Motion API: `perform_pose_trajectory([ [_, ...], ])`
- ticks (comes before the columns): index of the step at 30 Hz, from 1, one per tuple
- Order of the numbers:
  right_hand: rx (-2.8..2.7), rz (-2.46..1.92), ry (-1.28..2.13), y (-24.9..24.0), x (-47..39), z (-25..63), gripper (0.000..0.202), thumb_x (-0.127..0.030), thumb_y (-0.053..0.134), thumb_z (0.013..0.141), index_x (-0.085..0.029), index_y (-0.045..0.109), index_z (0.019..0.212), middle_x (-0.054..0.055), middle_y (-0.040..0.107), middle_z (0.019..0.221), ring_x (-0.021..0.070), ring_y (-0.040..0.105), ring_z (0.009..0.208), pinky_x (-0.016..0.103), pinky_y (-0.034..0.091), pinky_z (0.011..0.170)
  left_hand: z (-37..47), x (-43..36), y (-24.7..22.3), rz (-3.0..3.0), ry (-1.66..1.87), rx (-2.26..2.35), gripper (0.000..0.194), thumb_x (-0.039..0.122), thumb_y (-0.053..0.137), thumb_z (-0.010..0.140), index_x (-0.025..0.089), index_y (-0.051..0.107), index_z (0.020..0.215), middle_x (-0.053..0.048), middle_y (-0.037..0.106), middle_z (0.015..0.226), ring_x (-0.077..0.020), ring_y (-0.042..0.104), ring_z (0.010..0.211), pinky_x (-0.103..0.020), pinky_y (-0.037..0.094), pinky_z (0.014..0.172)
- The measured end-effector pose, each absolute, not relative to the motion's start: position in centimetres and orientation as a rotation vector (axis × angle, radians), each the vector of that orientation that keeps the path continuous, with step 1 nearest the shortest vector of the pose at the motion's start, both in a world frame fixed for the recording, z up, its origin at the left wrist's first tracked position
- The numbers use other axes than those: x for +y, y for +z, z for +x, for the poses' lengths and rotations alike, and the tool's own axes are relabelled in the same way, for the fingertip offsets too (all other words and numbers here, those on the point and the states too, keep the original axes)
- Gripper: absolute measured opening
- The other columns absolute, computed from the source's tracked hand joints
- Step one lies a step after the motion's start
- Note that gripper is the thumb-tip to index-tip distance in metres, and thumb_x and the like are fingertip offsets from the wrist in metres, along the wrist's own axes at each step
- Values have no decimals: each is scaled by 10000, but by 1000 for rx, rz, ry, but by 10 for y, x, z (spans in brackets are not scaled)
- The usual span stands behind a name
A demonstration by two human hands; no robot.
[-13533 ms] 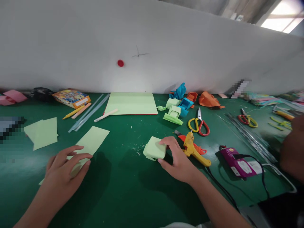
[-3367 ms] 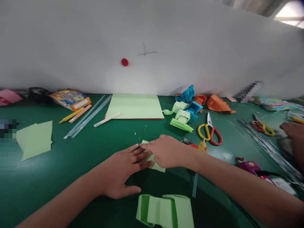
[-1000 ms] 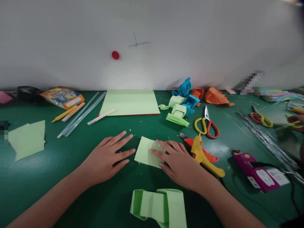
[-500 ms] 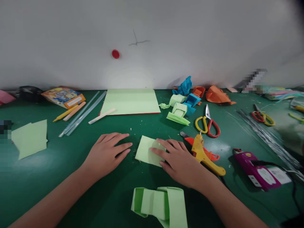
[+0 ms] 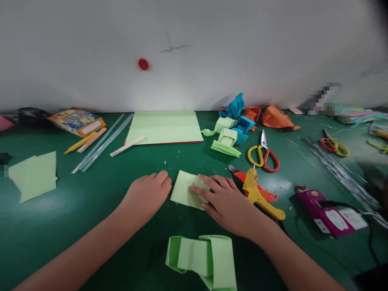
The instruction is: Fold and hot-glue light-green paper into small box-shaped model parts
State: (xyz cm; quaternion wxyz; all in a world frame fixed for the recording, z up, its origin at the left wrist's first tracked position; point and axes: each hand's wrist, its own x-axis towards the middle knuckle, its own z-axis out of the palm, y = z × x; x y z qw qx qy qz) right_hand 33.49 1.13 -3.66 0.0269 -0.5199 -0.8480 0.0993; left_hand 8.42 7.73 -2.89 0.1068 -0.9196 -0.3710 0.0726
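Here the folded paper (image 5: 185, 194) lies flat at mid-table, long axis running from 10 to 4 o'clock. The right hand (image 5: 226, 202) presses its 3 o'clock end with spread fingers. The left hand (image 5: 148, 195), loosely curled and holding nothing, rests at the paper's 9 o'clock, just beside it. The glue gun (image 5: 260, 193) lies at 3 o'clock.

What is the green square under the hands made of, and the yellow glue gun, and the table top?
The green square looks like thin matte paper: it lies flat and shows a fold crease. The glue gun seems to be hard plastic, smooth with a slight shine. The table top looks like a green rubbery or vinyl mat, faintly glossy, though that is hard to tell.
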Motion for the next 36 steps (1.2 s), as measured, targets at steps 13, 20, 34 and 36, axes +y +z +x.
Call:
perform_pose_trajectory([
  [13, -2629, -1589, 295, -39, 11, 337, 526, -280, 478, 1019, -366, 446, 1536, 57, 435, 1606, 349, 451, 1345, 600, 420, 1084, 75, 91, -41, -2830, 55, -1115, 245, 117, 452, 991, 155, 664, 874, -76, 623, 907, -161, 594, 701, -273, 302, 482],
  [20, -2650, -1591, 289, -38, 11, 338, 551, -272, 478, 1019, -375, 410, 1557, 51, 389, 1637, 367, 431, 1365, 608, 419, 1089, 62, 97, -38, -2834, -137, -1471, 226, 307, 452, 1019, 210, 655, 1007, -31, 670, 1067, -127, 626, 691, -257, 362, 552],
  [34, -2642, -1572, 242, -42, 11, 339, 525, -281, 484, 1015, -357, 451, 1533, 59, 423, 1615, 366, 456, 1342, 615, 431, 1076, 80, 84, -36, -2748, 264, -1186, 216, 101, 491, 974, 170, 690, 926, -73, 644, 938, -184, 601, 721, -304, 308, 510],
  [36, -2638, -1571, 253, -43, 11, 339, 522, -283, 480, 1017, -361, 451, 1532, 59, 419, 1618, 364, 455, 1342, 616, 424, 1083, 86, 84, -31, -2720, 395, -1181, 208, 57, 489, 944, 154, 672, 926, -87, 629, 956, -193, 596, 712, -309, 280, 486],
])
